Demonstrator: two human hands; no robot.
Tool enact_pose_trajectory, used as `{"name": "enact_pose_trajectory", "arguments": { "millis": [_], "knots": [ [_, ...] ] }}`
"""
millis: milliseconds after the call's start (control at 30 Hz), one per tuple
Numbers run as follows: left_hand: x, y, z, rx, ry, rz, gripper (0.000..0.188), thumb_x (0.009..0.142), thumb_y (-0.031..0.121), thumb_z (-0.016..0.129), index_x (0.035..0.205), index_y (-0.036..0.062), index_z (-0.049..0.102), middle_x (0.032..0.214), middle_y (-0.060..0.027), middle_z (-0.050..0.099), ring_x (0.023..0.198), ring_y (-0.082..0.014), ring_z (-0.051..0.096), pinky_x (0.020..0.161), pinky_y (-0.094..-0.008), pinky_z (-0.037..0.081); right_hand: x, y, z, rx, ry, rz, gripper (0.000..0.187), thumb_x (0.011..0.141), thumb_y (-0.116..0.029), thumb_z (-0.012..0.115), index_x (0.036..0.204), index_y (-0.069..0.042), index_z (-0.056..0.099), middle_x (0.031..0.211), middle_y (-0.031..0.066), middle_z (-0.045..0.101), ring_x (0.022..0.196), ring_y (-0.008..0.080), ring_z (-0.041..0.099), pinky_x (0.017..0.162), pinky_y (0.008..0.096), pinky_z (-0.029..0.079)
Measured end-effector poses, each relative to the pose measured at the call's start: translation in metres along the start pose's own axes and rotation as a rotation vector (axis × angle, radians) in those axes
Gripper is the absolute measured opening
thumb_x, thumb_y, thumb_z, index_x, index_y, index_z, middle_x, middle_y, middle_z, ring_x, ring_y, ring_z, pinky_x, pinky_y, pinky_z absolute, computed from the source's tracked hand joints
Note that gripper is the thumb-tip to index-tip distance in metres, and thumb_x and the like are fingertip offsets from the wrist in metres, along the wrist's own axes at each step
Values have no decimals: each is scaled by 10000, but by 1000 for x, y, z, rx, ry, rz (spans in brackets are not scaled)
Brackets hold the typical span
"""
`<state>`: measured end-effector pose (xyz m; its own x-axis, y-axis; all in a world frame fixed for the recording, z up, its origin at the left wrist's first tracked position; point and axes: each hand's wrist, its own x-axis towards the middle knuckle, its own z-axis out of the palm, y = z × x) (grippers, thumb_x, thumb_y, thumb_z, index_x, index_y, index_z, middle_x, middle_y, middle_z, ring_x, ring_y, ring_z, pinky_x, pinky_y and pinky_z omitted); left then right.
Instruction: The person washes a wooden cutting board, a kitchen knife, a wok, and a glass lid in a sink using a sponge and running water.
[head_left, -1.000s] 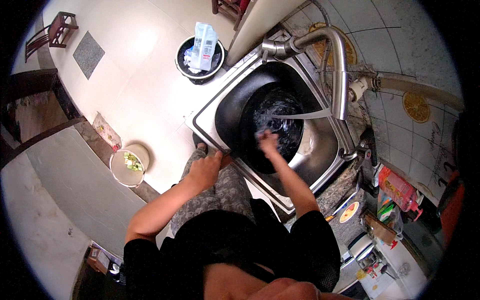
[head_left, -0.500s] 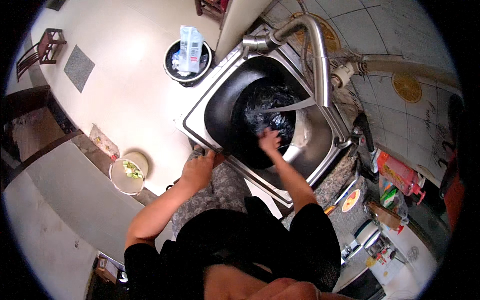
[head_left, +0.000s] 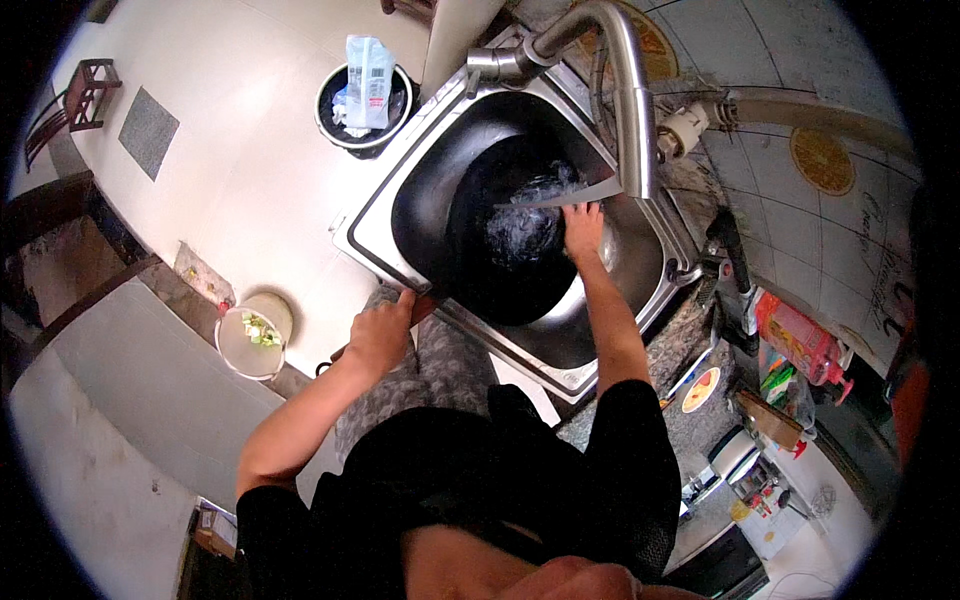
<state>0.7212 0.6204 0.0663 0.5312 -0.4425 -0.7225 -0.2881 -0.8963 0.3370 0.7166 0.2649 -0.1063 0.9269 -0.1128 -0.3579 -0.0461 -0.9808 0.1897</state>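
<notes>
A black wok (head_left: 485,270) lies in the metal sink (head_left: 625,260), with water swirling inside it. A stream of water falls into it from the steel tap (head_left: 640,140). My left hand (head_left: 380,335) is closed round the wok's brown wooden handle (head_left: 427,303), which juts over the sink's near left edge. At the wok's right side is my right hand (head_left: 583,232), its fingers stretched forward near the stream. I see nothing held in it; whether the fingertips press on the wok wall cannot be made out.
A bin (head_left: 328,128) with a pale blue packet (head_left: 368,85) on top stands left of the sink. A whitish bucket (head_left: 245,345) with green scraps sits on the floor at left. On the right counter are a pink-red bottle (head_left: 798,335) and a wooden block (head_left: 768,418).
My right hand has moved from the wok's near part up and right to its right side. The wok shows more fully in the sink. My left hand keeps its hold; the view has shifted slightly.
</notes>
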Motion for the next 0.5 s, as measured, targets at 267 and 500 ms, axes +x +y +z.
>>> {"name": "enact_pose_trajectory", "arguments": {
  "millis": [267,500],
  "knots": [
    [7,-1,3,-10,4,-21,245,734,42,466,969,37,399,756,-151,590,726,-270,598,601,-348,485,-65,-137,14,966,-349,36,474,744,-145,550,1177,-122,359,1130,159,354,1059,343,350,906,381,298],
    [2,0,4,-17,21,-56,253,740,58,472,977,57,384,744,-157,592,695,-294,600,574,-370,485,91,-90,-11,842,397,403,342,706,-205,602,961,-38,446,933,164,477,805,325,466,689,392,380]
  ]
}}
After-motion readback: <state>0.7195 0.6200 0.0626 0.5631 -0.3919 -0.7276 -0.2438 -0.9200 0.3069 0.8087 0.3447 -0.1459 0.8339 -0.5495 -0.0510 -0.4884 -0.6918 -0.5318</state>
